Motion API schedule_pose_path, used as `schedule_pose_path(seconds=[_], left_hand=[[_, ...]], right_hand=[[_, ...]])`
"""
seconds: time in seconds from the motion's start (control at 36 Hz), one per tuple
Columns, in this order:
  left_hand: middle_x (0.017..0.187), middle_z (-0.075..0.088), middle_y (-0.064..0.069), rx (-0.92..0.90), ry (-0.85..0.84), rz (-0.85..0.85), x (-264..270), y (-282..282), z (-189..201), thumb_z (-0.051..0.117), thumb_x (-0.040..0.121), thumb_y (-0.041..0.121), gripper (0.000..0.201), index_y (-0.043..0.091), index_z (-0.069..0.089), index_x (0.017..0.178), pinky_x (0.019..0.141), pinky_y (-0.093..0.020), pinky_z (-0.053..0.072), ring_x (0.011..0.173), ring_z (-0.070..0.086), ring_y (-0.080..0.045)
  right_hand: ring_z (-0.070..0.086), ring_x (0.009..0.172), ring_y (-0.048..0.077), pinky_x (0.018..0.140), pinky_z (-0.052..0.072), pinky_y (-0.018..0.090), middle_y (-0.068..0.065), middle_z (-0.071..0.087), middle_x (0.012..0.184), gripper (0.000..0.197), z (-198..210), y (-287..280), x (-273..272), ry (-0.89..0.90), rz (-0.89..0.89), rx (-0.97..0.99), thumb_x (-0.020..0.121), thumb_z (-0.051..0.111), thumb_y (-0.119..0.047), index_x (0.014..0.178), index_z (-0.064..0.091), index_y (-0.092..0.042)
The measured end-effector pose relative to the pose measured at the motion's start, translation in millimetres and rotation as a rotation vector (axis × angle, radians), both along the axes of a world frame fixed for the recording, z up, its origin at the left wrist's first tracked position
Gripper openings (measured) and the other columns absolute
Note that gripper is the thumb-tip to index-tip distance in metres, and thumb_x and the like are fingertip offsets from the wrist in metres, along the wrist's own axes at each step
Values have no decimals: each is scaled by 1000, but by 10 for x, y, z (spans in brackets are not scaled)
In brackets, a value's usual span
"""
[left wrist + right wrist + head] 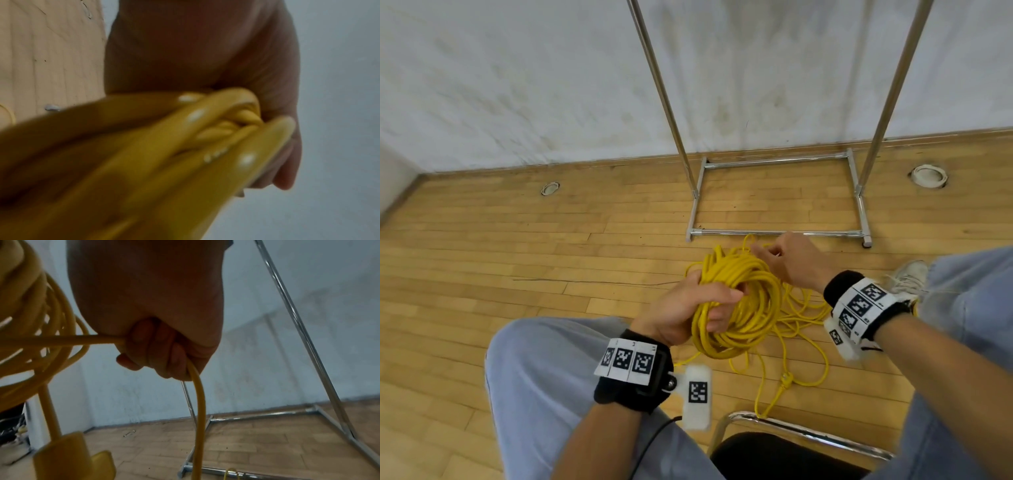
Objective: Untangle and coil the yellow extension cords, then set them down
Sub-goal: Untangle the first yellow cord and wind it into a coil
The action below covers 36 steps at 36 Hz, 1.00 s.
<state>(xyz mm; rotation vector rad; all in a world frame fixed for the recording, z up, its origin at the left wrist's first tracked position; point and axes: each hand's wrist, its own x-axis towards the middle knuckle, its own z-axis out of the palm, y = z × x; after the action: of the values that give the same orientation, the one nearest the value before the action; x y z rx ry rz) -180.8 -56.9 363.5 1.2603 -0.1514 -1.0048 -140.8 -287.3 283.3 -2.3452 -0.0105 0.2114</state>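
**Both hands on the yellow cord, coil held above the floor**

The left hand has its grip clamped round one side of the coiled yellow extension cord, fingers and thumb curled through the centre of the loops so the bundle hangs from the palm. The left wrist view shows the same hold up close: several strands bunched and crossing inside the left hand, blurred at the near edge.

The right hand sits at the far upper edge of the coil, its grip closed on a single strand of the same cord. In the right wrist view the right hand has its fingers folded over that strand, which enters from the coil side and leaves the fist downward in a curve. A yellow plug end hangs below the coil in that view, blurred.

Under the coil, loose yellow cord lies in wide loops on the wooden floor, with a knot-like crossing near the chair's chrome frame. The person is seated, jeans-clad knees either side of the cord. Just beyond the right hand stands a chrome garment rack against the white wall. Two tape rolls lie on the floor, well apart.
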Motion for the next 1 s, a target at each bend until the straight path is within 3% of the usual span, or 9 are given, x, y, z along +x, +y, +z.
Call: schedule_pose_path(seconds=[0.14,0.28,0.39,0.5,0.58,0.69,0.78,0.89,1.0], left_hand=[[53,44,-1,32,-29,-78,-60,-59,-9,73,79,17,22,6,65,96,47,-27,31,43,40,-13],[57,50,-4,127,-174,-117,-67,-81,3,76,78,19,35,-1,60,102,50,-25,41,47,46,-18],[60,55,-11,296,-286,-185,-71,-86,-1,80,82,13,38,-15,55,91,52,-30,45,49,50,-23],[63,61,-17,485,-433,-285,-96,-140,-43,79,83,17,35,-10,57,74,60,-35,49,55,56,-25],[59,64,-9,604,-522,-356,-132,-209,-106,75,81,17,29,0,59,64,60,-43,52,54,58,-24],[61,70,-3,815,-583,-276,-117,-270,-211,77,76,22,25,4,62,67,65,-47,59,60,70,-25],[56,67,-1,923,-622,-171,-44,-231,-264,78,76,27,32,16,53,59,54,-37,51,52,63,-18],[59,54,-3,1000,-646,-38,38,-133,-259,79,76,35,37,19,47,66,52,-34,35,53,47,-16],[55,37,4,1042,-681,74,108,13,-250,81,79,35,51,22,35,61,50,-32,27,49,36,-14]], right_hand=[[30,46,17,52,27,35,3,33,51,65,167,22,13,-57,49,-57,105,46,-53,55,38,-14],[38,38,15,49,36,32,1,42,45,63,327,52,57,-74,-29,4,104,51,-48,52,45,-13],[52,35,15,48,44,27,2,53,47,56,487,77,49,106,26,41,104,49,-51,65,57,-13],[59,42,20,43,46,26,8,61,53,53,584,134,-75,392,110,76,106,44,-53,80,62,-10],[67,47,21,49,56,29,15,69,64,61,621,165,-147,548,139,32,108,37,-50,99,65,3],[68,55,25,58,59,33,19,69,70,57,537,101,-120,609,155,87,108,43,-47,105,61,7],[64,53,22,52,53,25,19,69,69,52,476,46,-76,615,149,85,108,46,-46,101,62,3],[58,52,12,52,46,19,17,72,74,52,451,5,-37,495,275,-26,102,57,-49,92,75,-1],[53,57,12,61,43,24,3,62,63,39,507,24,3,297,210,177,96,67,-48,83,76,-12]])
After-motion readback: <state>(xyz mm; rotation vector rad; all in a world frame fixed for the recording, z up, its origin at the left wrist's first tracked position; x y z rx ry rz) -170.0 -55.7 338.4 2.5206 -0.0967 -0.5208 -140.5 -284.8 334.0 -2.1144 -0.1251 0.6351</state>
